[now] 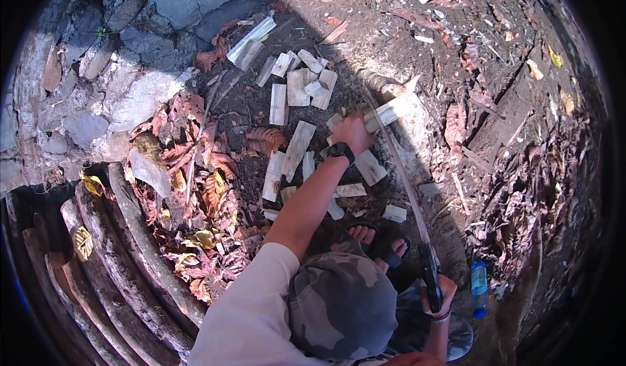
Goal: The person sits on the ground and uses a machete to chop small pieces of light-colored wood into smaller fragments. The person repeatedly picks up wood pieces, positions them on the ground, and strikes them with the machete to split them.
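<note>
My left hand (352,133), with a dark watch on its wrist, is closed on the near end of a pale split wood piece (393,109). That piece points to the upper right, its far end by a short brown log (383,84). In my right hand (445,294), at the lower right, is the black handle of a machete (405,173). Its long blade reaches up and left, crossing the held wood in the picture; whether they touch I cannot tell. Cut wood blocks (300,87) lie scattered beyond and left of my left hand.
My sandalled feet (391,252) are between my arms, near several loose pieces. A blue-capped plastic bottle (479,289) lies right of my right hand. Stacked long poles (140,255) fill the lower left, below a stone wall (137,92). Dry leaves (212,199) cover the ground beside them.
</note>
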Demonstrator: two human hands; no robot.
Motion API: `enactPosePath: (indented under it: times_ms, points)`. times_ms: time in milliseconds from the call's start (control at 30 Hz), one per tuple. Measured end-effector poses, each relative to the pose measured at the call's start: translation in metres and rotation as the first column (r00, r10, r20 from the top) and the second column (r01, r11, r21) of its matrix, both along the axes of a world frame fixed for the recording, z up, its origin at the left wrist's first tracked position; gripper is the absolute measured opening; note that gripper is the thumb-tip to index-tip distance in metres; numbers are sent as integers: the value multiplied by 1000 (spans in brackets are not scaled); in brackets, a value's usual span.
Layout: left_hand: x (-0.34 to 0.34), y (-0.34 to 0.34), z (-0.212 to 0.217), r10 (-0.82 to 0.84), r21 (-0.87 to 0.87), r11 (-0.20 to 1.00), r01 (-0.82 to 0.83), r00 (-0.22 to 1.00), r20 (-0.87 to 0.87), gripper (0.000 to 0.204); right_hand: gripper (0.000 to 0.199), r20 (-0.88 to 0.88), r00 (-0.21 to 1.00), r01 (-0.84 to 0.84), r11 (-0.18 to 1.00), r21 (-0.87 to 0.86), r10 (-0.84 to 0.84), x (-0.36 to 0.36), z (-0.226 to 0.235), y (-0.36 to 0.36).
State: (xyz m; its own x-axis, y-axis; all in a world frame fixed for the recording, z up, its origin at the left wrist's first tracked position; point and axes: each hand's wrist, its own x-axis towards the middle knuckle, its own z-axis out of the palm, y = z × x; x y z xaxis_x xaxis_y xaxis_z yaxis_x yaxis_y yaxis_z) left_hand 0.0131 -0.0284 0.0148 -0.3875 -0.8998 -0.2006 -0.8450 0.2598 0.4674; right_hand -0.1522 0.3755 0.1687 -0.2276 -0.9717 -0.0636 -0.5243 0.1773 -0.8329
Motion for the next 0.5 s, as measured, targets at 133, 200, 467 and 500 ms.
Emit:
enactPosePath:
  times_ms: [133, 200, 467, 500]
  points:
    - [-2, -1, -1, -29, -6, 1000, 29, 999, 22, 46, 13, 23, 999, -29, 997, 69, 27, -5, -10, -23]
    - [-2, 0, -1, -20, -10, 1000, 20, 1000, 7, 46, 15, 19, 1000, -25, 999, 21, 25, 4, -26, -74]
    - [-6, -1, 11, 68, 65, 995, -72, 996, 53, 48, 12, -44, 999, -14, 1000, 0, 14, -3, -7, -24]
    - [-4, 0, 9, 39, 42, 998, -40, 999, 35, 48, 11, -24, 1000, 7, 1000, 22, -6, -3, 1, -8]
